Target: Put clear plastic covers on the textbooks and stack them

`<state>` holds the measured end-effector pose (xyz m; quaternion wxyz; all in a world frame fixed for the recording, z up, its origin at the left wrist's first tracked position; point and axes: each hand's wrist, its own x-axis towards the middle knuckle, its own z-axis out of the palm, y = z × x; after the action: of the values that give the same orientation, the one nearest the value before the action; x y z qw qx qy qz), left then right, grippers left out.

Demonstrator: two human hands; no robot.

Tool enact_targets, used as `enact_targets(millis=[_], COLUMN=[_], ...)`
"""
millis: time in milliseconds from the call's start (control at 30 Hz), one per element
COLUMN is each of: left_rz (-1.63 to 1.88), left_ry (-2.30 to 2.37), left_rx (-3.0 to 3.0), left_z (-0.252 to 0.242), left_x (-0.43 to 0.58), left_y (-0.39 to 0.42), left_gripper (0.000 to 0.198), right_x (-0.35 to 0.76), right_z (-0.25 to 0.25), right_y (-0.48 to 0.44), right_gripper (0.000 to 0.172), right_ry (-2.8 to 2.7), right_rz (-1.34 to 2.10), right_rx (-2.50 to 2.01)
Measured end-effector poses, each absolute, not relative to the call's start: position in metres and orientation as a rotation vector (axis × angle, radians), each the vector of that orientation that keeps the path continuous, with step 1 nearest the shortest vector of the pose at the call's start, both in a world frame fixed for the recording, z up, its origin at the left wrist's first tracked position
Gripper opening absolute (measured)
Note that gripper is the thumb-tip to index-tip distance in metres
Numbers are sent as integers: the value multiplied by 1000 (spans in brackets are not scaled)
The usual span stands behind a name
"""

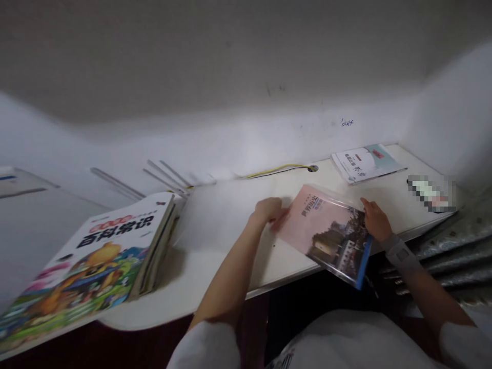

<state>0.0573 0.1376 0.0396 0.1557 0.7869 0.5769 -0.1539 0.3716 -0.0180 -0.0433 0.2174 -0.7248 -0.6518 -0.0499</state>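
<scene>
A pink book [307,220] in a clear plastic cover, with a dark photograph on its front, is held tilted over the front edge of the white desk. My left hand [268,209] is closed at its left edge, fingertips partly hidden. On the opposite side, my right hand [376,221] grips the book's right edge, with the index finger partly extended. A blue strip shows along the book's lower right corner. The wrist behind my right hand wears a light-coloured band.
Large picture books [115,246] are stacked at the left. A white-and-teal book [365,163] lies at the back right, near a pixelated phone-like object [430,193]. A yellow cable [279,169] runs along the wall into a desk hole. Patterned fabric [457,251] hangs at the right.
</scene>
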Motion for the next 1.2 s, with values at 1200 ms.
enact_targets(millis=[1200], left_rz=[129], left_ry=[1800], left_rx=[2513], left_z=[4], left_x=[83], left_y=[72], left_gripper=[61], right_x=[355], right_z=[-26], right_y=[110], right_gripper=[25], right_ry=[-2295], right_rz=[-400], right_rx=[-2025])
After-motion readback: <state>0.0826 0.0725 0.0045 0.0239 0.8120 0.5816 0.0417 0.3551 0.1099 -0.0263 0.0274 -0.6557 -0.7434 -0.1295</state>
